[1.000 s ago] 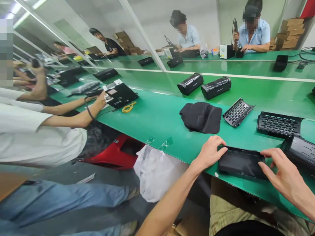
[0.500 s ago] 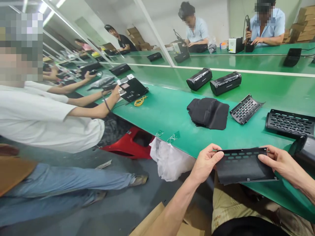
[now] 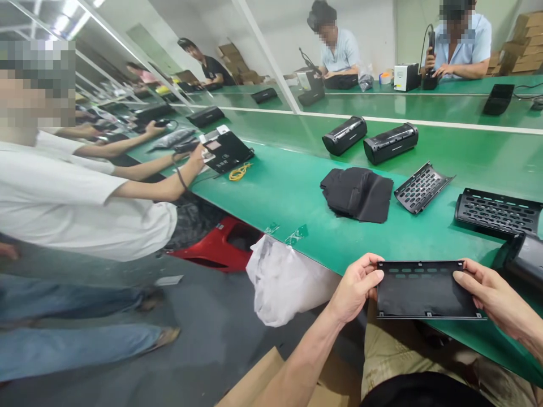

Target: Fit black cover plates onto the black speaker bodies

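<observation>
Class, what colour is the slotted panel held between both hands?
The slotted panel is black; it shows best in the head view.

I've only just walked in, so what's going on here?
The left hand and right hand hold a slotted black panel between them, one at each end, at the near edge of the green table. Beyond it lie a pile of black sheets and two more slotted panels. On the left, a co-worker in a white shirt has a hand at a black box.
</observation>
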A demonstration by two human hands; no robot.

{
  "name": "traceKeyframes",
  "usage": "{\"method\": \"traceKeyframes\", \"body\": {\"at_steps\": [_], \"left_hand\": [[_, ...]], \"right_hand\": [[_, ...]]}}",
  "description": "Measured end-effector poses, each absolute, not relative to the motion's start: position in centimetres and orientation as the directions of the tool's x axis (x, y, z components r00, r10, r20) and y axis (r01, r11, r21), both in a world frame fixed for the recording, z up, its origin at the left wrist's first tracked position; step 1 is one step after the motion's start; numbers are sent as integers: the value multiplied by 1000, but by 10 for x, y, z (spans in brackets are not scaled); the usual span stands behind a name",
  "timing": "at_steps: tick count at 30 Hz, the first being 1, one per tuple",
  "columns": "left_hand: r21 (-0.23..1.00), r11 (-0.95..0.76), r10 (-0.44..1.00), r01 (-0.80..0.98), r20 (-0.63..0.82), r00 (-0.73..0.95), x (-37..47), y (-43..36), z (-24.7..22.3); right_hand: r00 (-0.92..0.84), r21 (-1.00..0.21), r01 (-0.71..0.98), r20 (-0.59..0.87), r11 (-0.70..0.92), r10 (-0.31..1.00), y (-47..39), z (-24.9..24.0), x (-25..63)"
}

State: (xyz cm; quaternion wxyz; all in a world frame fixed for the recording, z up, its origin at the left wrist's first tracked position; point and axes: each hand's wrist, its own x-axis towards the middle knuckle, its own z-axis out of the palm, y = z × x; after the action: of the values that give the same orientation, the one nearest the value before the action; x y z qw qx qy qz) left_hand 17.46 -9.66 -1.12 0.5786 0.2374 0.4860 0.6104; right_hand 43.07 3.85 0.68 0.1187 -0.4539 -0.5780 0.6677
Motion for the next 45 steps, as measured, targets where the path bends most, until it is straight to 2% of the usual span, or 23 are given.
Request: {"method": "traceKeyframes", "body": {"at_steps": [9, 25, 41, 45], "left_hand": [[865, 155, 926, -477, -296, -235, 177, -97, -12], [886, 160, 919, -434, -295, -263, 179, -97, -18], [843, 125, 916, -524, -301, -265, 183, -100, -20], [828, 121, 921, -547, -300, -251, 182, -102, -20]], "right_hand": [[-561, -906, 342, -410, -251, 719, 38, 4, 432], [-610, -914, 354, -388, -200, 691, 39, 0, 436], [-591, -883, 431, -433, -187, 681, 38, -3, 444], [-569, -874, 426, -459, -233, 683, 38, -6, 447]]}}
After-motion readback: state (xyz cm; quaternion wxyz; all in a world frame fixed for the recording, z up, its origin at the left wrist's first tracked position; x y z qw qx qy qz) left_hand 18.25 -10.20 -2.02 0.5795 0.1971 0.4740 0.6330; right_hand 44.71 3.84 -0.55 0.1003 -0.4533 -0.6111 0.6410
